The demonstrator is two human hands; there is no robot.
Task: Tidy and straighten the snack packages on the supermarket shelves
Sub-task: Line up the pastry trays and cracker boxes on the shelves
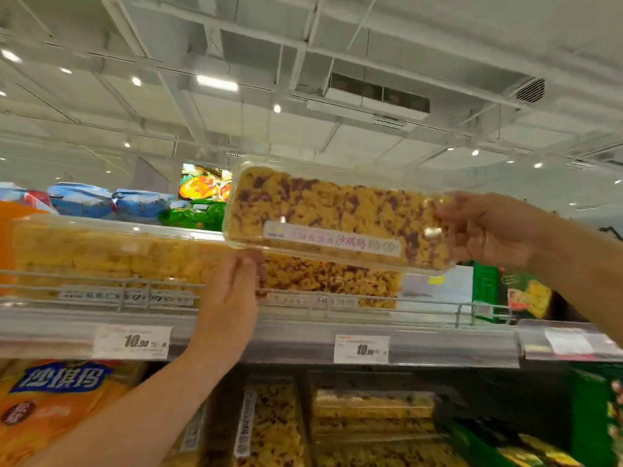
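Bright ceiling lights [216, 83], soft motion blur, wide-angle edge bending.

Price tag [132, 342] "10.90"; second price tag [361, 349] "10.90"; orange bag [57, 404] "沙琪玛"

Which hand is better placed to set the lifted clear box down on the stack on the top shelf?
The right hand, probably: it grips the end of the lifted clear box above the shelf stack. The left hand only touches its lower left corner from below.

Clear box [337, 217] of yellow snack flecked dark purple, plain yellow box [111, 254], blue bags [111, 202]
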